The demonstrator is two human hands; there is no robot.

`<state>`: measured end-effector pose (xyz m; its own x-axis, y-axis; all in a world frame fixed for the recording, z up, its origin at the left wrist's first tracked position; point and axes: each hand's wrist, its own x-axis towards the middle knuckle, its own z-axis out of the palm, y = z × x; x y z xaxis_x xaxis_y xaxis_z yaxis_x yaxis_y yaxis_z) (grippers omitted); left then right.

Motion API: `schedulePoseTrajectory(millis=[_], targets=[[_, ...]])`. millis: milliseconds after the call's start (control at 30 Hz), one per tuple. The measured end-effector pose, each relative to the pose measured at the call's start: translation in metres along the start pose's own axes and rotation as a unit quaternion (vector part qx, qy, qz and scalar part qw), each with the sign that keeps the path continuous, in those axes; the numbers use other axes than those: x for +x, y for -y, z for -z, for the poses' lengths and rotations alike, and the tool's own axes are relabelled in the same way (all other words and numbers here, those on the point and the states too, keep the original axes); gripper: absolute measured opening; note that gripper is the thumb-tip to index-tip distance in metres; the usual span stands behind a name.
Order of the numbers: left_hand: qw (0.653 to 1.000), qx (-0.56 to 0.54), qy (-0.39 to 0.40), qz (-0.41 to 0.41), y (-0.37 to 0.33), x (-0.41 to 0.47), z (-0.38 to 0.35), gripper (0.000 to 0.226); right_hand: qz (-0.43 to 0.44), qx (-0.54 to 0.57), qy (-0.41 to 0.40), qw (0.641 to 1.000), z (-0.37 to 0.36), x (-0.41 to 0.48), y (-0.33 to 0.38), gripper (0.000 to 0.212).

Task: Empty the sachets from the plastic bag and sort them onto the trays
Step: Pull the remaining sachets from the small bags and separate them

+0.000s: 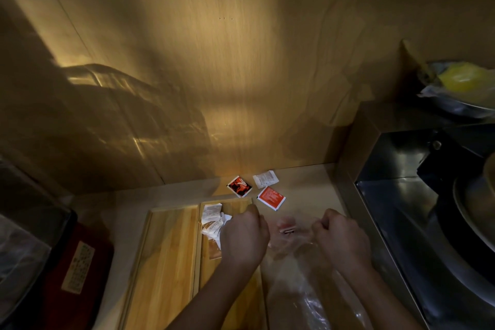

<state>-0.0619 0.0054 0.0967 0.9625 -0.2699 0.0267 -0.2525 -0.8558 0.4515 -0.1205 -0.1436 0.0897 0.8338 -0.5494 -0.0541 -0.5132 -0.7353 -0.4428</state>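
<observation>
Both hands are low in the picture, above a pale surface (302,185) that meets a wooden wall. The left hand (245,237) is curled into a fist, the knuckles turned up, and it hovers over the right one of two wooden trays (171,252). Its grip is clenched, but the fingers point away from the camera, so I cannot tell if something is pinched inside. Just beside this hand, on the right tray (235,206), lies a small heap of white sachets (213,218), some of them crumpled and overlapping; a brownish sachet (214,249) lies flat just below the heap. The left tray is bare wood.

The right hand (341,240) is also closed. Its fingers are clenched on the thin edge of the clear plastic bag (302,284), which lies stretched on the surface between the two forearms and runs down toward the bottom edge. Inside the bag, near its upper end and between the two hands, a reddish sachet (286,225) shows blurred through the plastic.

Farther back on the surface, near the wall, three sachets lie apart from each other: a black and red sachet (240,186), a white sachet (265,179) and an orange sachet (271,198).
</observation>
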Motion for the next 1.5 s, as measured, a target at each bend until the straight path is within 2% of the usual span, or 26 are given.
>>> schedulePoseTrajectory(millis=[133, 300, 500, 633, 767, 833, 900, 1000, 1167, 1233, 1300, 1400, 1467, 1500], targets=[[0.999, -0.032, -0.024, 0.004, -0.003, 0.000, 0.008, 0.023, -0.003, 0.028, -0.012, 1.000, 0.006, 0.001, 0.006, 0.021], [0.995, -0.065, -0.075, 0.019, -0.003, 0.012, 0.032, 0.020, 0.010, 0.136, -0.022, 0.990, 0.020, 0.007, 0.020, 0.024], [0.984, -0.149, -0.057, 0.075, 0.015, 0.013, 0.075, 0.015, 0.133, 0.227, 0.036, 0.964, 0.051, 0.007, 0.055, 0.028], [0.979, -0.161, -0.077, 0.097, 0.037, 0.002, 0.108, 0.016, 0.130, 0.338, 0.100, 0.927, 0.055, 0.004, 0.086, 0.033], [0.979, -0.152, -0.079, 0.110, 0.062, -0.008, 0.129, 0.016, 0.139, 0.385, 0.196, 0.891, 0.038, -0.011, 0.119, 0.041], [0.984, -0.122, -0.066, 0.115, 0.075, -0.012, 0.135, 0.015, 0.127, 0.410, 0.251, 0.868, 0.028, -0.023, 0.133, 0.043], [0.988, -0.093, -0.059, 0.109, 0.087, -0.016, 0.140, 0.016, 0.110, 0.424, 0.299, 0.848, 0.018, -0.036, 0.144, 0.036], [0.990, -0.078, -0.052, 0.101, 0.100, -0.022, 0.148, 0.015, 0.090, 0.442, 0.333, 0.828, -0.001, -0.050, 0.157, 0.031], [0.982, -0.118, -0.042, 0.139, 0.123, -0.026, 0.151, 0.012, 0.007, 0.453, 0.393, 0.800, -0.036, -0.064, 0.175, 0.028], [0.966, -0.175, -0.045, 0.183, 0.132, -0.033, 0.147, 0.026, -0.026, 0.449, 0.415, 0.791, -0.047, -0.069, 0.179, 0.026], [0.959, -0.210, -0.012, 0.192, 0.138, -0.046, 0.151, 0.048, -0.035, 0.446, 0.428, 0.785, -0.055, -0.073, 0.180, 0.026], [0.962, -0.186, 0.121, 0.158, 0.144, -0.071, 0.161, 0.065, -0.025, 0.456, 0.430, 0.779, -0.060, -0.075, 0.182, 0.025], [0.968, -0.119, 0.167, 0.145, 0.145, -0.084, 0.160, 0.053, -0.012, 0.456, 0.430, 0.779, -0.061, -0.073, 0.183, 0.026], [0.977, -0.067, 0.153, 0.132, 0.146, -0.088, 0.155, 0.040, -0.002, 0.450, 0.433, 0.781, -0.063, -0.071, 0.182, 0.026]])
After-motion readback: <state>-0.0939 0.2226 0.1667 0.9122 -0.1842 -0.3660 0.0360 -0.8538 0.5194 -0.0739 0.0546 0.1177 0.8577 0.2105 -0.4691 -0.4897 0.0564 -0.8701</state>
